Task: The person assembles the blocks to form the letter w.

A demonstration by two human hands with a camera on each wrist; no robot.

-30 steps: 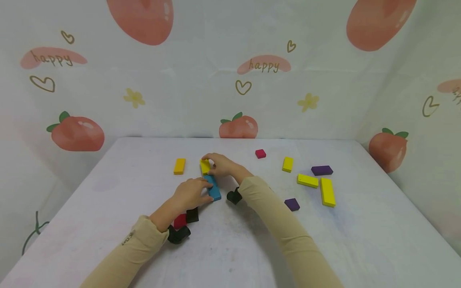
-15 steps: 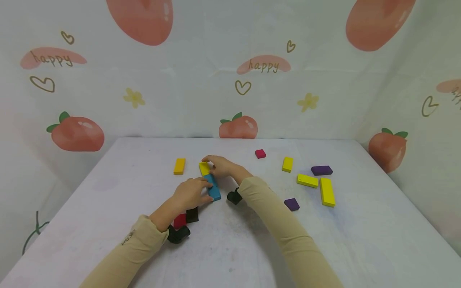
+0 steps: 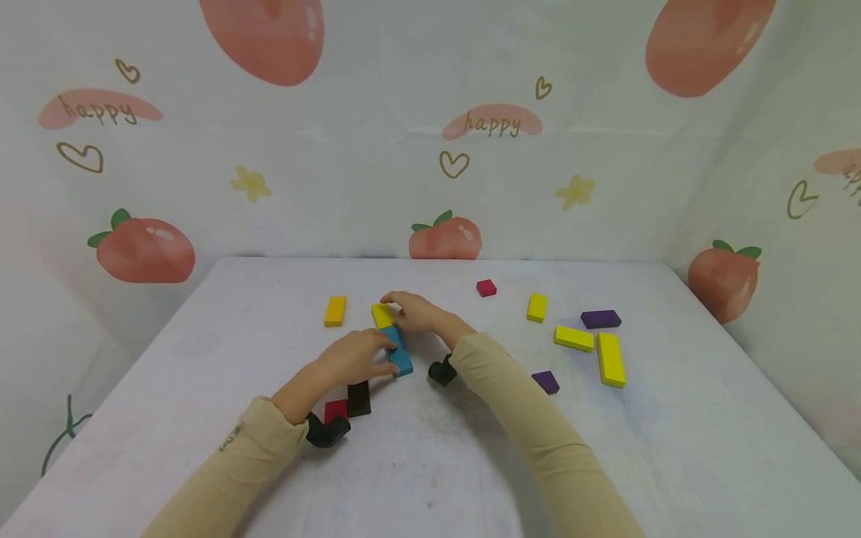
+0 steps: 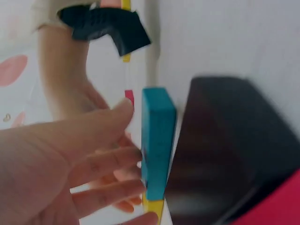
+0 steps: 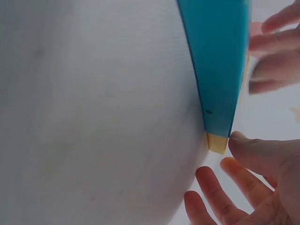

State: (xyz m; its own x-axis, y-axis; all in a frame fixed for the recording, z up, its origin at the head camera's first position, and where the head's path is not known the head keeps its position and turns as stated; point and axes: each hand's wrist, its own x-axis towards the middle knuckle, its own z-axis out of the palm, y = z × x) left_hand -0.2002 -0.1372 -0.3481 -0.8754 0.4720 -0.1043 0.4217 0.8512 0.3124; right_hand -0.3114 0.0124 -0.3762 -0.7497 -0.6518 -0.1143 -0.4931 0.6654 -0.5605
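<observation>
A blue block [image 3: 401, 361] lies on the table with one end against a yellow block [image 3: 382, 314]. My left hand [image 3: 353, 357] is over the blue block's left side. In the left wrist view its fingers [image 4: 110, 194] are extended towards the blue block [image 4: 158, 140], with the thumb apart from it. My right hand [image 3: 418, 312] is at the yellow block, thumb near the joint and index finger by the far end. The right wrist view shows its fingers [image 5: 213, 190] spread near the yellow block's end [image 5: 217, 143], with the thumb close beside it.
A dark block [image 3: 359, 400] and a red block [image 3: 335, 410] lie by the left wrist. An orange-yellow block [image 3: 335, 311] is farther left. To the right are a small red block [image 3: 486, 288], several yellow blocks [image 3: 611, 360] and purple blocks [image 3: 601, 319].
The yellow block has shifted slightly left and nearer, lining up with the blue block. Just now my right hand has eased slightly right, and my left wrist has drawn slightly up and left.
</observation>
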